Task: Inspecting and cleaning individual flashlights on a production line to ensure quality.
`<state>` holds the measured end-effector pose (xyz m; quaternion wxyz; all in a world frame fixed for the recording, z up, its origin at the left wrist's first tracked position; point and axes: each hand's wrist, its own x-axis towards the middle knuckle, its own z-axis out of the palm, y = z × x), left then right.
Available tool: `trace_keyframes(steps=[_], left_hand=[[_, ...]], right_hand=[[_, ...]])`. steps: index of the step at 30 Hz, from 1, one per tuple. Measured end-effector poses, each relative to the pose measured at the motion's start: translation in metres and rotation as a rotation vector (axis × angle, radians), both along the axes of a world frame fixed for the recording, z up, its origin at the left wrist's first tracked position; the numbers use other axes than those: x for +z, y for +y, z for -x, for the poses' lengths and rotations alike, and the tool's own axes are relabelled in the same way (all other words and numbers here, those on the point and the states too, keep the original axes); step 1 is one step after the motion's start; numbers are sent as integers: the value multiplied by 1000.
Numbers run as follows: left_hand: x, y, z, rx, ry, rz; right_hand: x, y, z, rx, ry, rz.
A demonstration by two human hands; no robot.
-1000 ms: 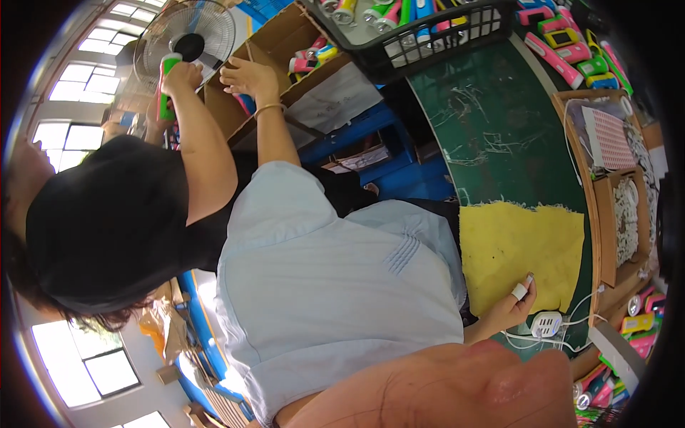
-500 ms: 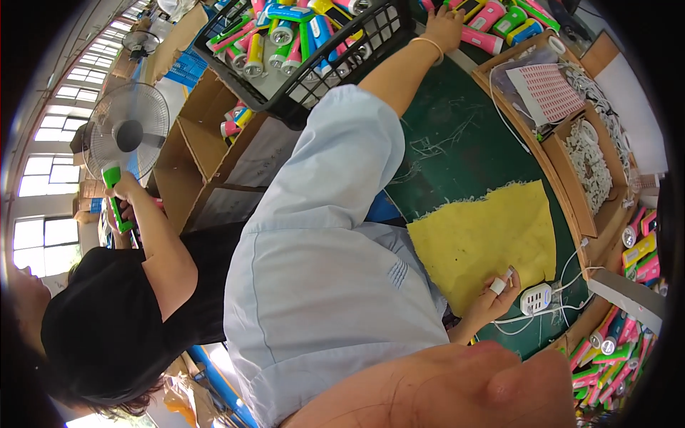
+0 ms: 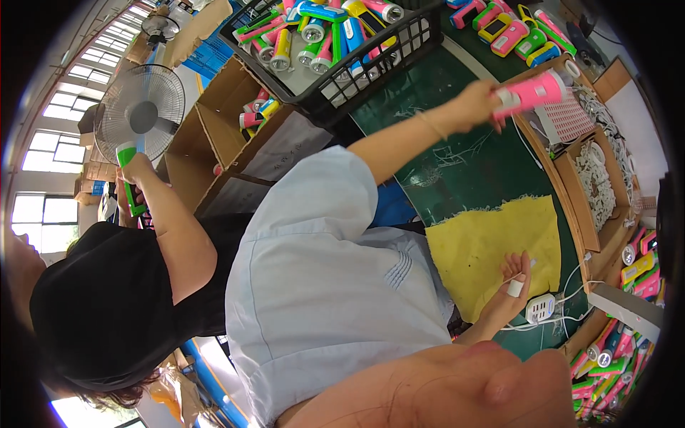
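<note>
Left hand (image 3: 472, 105) has swung pink flashlight (image 3: 534, 93) over green table (image 3: 453, 187), windows (image 3: 46, 153) beyond.

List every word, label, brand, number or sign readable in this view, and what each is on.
None reads clearly:
Cardboard box: dark handwriting on its pale side, too blurred.
Sheet: rows of red print, too small.
Pink flashlight in the left hand: any print is too blurred.
White charger: any marking is too small.

One head-worn fisheye view looks down closely over a light-blue shirt (image 3: 307, 285) and green tabletop (image 3: 467, 178).
</note>
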<state>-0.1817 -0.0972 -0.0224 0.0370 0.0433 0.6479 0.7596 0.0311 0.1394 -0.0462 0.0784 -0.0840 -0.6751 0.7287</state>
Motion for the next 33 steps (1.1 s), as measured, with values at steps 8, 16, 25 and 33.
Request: trace_keyframes(steps=[8, 16, 25, 33], left_hand=[[-25, 74, -188, -964, -9, -86], [-11, 92, -160, -393, -227, -236], [22, 128, -120, -582, -580, -610], [16, 144, -109, -583, -642, -479]], right_hand=[[45, -16, -8, -373, 519, -441], [-16, -20, -24, 214, 29, -109], [-32, 2, -31, -99, -27, -47], [-31, 0, -38, -176, -127, 26]])
